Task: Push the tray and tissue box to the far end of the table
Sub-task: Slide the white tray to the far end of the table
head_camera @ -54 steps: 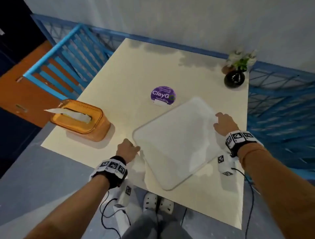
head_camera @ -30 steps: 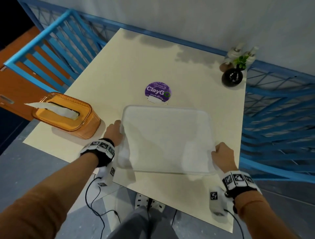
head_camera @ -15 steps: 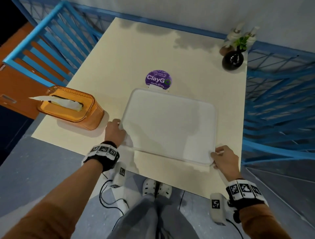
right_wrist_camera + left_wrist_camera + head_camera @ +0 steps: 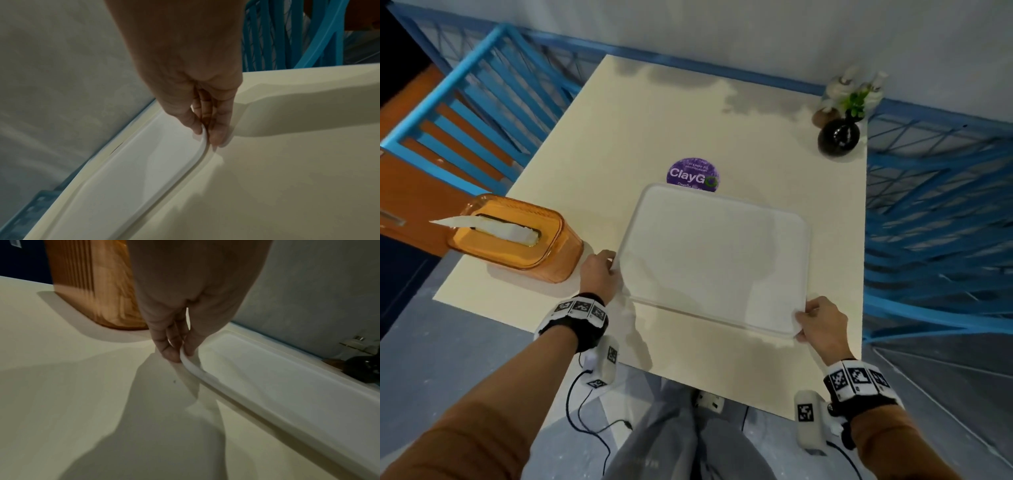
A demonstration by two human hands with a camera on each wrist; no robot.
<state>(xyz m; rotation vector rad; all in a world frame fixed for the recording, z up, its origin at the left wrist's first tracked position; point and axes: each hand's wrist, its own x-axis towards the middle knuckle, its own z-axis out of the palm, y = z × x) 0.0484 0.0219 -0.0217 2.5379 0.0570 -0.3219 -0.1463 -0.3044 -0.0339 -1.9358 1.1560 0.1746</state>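
A white tray (image 4: 714, 257) lies flat on the cream table (image 4: 640, 123), its far edge over a purple round sticker (image 4: 693, 173). My left hand (image 4: 601, 274) pinches the tray's near-left corner; the left wrist view shows the thumb on top of the rim (image 4: 191, 363) and the fingers (image 4: 166, 347) outside it. My right hand (image 4: 820, 323) pinches the near-right corner, with the thumb over the rim (image 4: 202, 142) in the right wrist view. An orange tissue box (image 4: 517, 236) with a tissue sticking out stands at the table's left edge, just left of my left hand.
A black vase (image 4: 837, 137) with a small plant stands at the far right corner beside small bottles. Blue railings (image 4: 482, 96) flank the table on the left and right (image 4: 935, 205). A wall runs behind the far edge. The far half of the table is bare.
The tray has been turned square to the table and slid away from me, reaching the purple sticker. My right hand moved from its far-right side to the near-right corner. The tissue box has not moved.
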